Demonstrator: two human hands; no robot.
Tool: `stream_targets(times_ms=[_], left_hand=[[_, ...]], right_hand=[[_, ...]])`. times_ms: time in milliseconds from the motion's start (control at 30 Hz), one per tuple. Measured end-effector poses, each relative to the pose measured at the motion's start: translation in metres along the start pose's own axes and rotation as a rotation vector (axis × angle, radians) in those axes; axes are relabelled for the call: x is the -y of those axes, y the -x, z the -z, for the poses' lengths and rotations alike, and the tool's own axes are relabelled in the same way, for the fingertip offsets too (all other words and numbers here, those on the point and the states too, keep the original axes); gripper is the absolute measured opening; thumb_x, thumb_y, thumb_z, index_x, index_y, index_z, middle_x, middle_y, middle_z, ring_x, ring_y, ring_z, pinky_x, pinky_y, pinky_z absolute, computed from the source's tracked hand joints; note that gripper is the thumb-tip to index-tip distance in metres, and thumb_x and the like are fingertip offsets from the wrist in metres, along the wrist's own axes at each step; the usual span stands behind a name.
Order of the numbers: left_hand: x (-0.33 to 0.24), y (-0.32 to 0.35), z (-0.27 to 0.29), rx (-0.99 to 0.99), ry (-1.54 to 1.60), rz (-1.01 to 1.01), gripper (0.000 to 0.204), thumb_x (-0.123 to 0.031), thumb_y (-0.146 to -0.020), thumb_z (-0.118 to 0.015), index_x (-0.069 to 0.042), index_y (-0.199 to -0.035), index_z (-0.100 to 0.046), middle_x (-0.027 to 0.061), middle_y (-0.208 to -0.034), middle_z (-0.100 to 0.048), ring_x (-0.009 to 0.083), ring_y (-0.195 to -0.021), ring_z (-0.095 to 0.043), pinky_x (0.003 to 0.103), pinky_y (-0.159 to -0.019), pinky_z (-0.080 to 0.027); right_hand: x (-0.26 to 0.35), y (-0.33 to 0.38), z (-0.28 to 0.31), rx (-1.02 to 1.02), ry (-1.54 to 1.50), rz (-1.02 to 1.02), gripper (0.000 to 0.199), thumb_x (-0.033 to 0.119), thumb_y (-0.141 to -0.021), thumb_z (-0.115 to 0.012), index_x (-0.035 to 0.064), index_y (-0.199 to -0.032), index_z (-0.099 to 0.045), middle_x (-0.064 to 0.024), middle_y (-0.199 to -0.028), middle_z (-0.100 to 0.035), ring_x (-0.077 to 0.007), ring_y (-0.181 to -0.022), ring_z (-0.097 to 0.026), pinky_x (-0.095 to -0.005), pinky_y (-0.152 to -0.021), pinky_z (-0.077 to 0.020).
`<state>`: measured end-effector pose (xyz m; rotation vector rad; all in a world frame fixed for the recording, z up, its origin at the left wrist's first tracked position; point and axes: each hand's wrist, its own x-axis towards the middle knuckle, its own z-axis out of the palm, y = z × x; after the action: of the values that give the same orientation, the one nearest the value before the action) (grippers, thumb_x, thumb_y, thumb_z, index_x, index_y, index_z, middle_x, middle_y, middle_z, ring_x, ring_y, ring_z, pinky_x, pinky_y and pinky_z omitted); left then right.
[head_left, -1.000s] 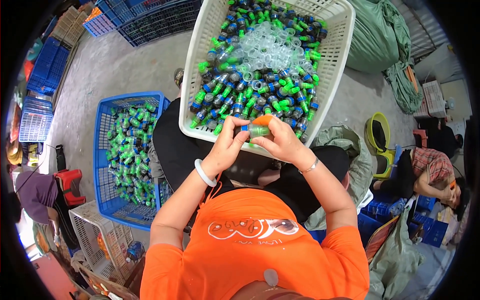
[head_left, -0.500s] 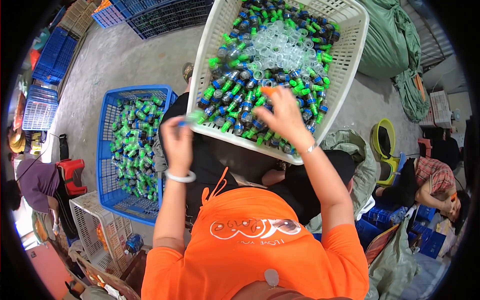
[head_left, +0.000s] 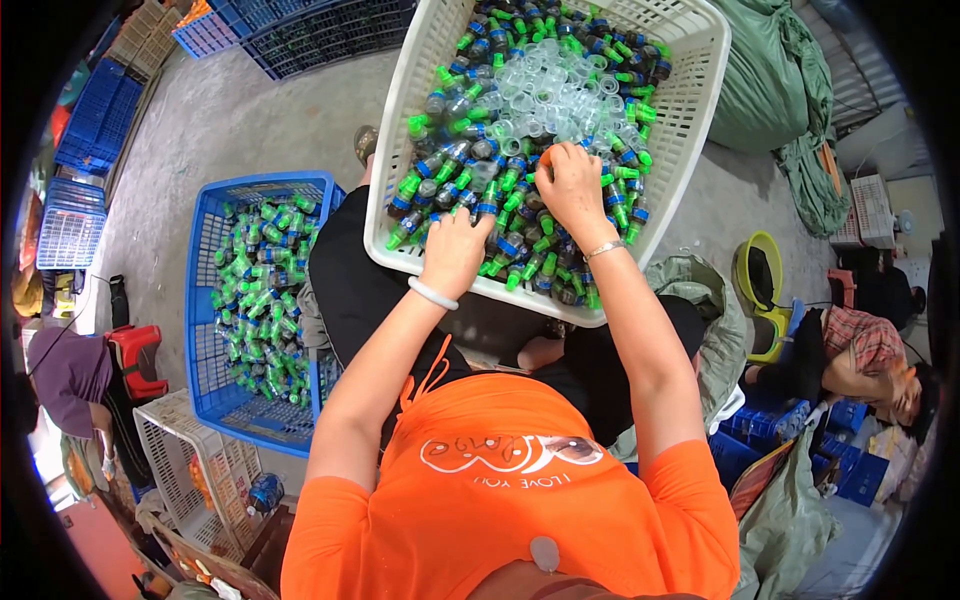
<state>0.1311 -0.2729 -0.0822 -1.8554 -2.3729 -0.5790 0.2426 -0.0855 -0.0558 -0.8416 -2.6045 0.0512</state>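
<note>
Small dark-bodied bottles with green tops and blue bands (head_left: 455, 170) fill a white slatted basket (head_left: 690, 110) in front of my legs. A heap of clear plastic caps (head_left: 550, 90) lies on top of them. At the basket's near side my left hand (head_left: 455, 255) reaches down, fingers parted and touching the bottles. My right hand (head_left: 575, 195) is closed over the middle of the pile, just below the clear caps. A small orange piece (head_left: 546, 160) shows at its fingertips; its kind is not clear, and the fingers hide what lies under them.
To the left, a blue crate (head_left: 205, 300) holds more such bottles. A white crate (head_left: 165, 440) stands nearer me. Co-workers sit at the left (head_left: 70, 365) and right (head_left: 860, 350). Green sacks (head_left: 765, 75) and a yellow basin (head_left: 745, 270) are on the right.
My left hand has moved from beside the basket's left edge, where it held a bottle, to the pile inside; that bottle is gone from it. My right hand has shifted slightly right.
</note>
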Motion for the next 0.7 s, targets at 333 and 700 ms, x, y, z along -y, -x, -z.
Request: stream_targets(times_ms=[333, 700], left_hand=[[0.03, 0.021, 0.004, -0.049, 0.708, 0.532, 0.025, -0.004, -0.083, -0.057, -0.004, -0.107, -0.049, 0.0107, -0.097, -0.059, 0.0296, -0.083, -0.058, 0.041, -0.077, -0.048], [0.031, 0.027, 0.031, -0.011, 1.387, 0.732, 0.036, -0.016, -0.095, -0.053, -0.008, -0.129, -0.043, 0.0036, -0.098, -0.053, 0.0079, -0.072, -0.049, 0.022, -0.065, -0.04]], right_hand=[[0.045, -0.001, -0.014, 0.071, -0.089, 0.121, 0.032, 0.03, -0.079, -0.068, 0.0117, -0.105, -0.062, -0.0083, -0.101, -0.059, -0.0275, -0.101, -0.053, -0.0417, -0.081, -0.0393], [0.052, 0.005, -0.029, -0.06, -0.35, 0.133, 0.023, 0.013, -0.074, -0.065, 0.0063, -0.094, -0.056, -0.0121, -0.093, -0.054, -0.03, -0.084, -0.058, -0.0412, -0.069, -0.0445]])
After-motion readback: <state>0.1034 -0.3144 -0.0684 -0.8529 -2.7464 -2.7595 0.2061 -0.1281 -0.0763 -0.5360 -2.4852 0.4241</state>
